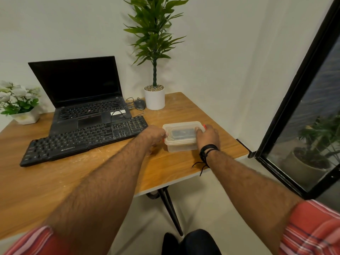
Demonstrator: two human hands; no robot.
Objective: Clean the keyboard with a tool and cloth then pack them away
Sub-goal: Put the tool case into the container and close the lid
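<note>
Keyboard front edge: small "ZEBRONICS" logo, barely legible.

A wooden table with black metal legs fills the left and centre. On it, at about ten o'clock, an open black laptop shows a dark screen. At nine o'clock, a small white pot of white flowers stands at the table's edge. At twelve o'clock, a tall green plant in a white pot stands near the far corner, with a dark wired mouse just beside it. A black-framed glass door runs along three o'clock.
</note>
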